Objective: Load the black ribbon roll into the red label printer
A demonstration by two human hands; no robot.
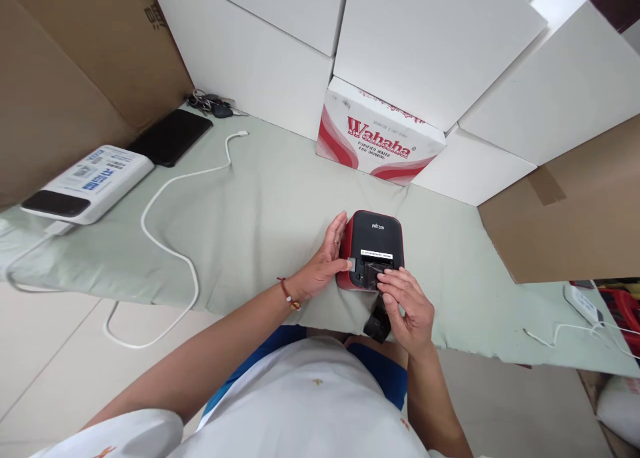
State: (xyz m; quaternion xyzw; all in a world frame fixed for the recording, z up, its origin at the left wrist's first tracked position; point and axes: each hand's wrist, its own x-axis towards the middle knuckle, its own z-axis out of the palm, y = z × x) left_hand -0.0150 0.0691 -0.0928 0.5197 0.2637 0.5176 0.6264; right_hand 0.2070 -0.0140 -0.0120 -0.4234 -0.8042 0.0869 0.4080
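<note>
A box-shaped black device with red sides (376,235) lies on the cloth-covered table in front of me. A white label strip runs across its top above a recess. My left hand (331,255) holds its left side, fingers along the red wall and thumb on a small grey tab (352,265). At the recess, my right hand (407,305) has its fingertips on a glossy dark strip (373,276), thumb below. A black length (378,323) hangs beneath it over the table's front edge. Whether both dark parts are one piece, I cannot tell.
A Wahaha water carton (380,135) and stacked white boxes (255,65) stand behind. Left are a white power bank (113,171), a black phone (173,137), keys (213,103) and a loose white cable (167,241). A brown carton (575,205) stands right.
</note>
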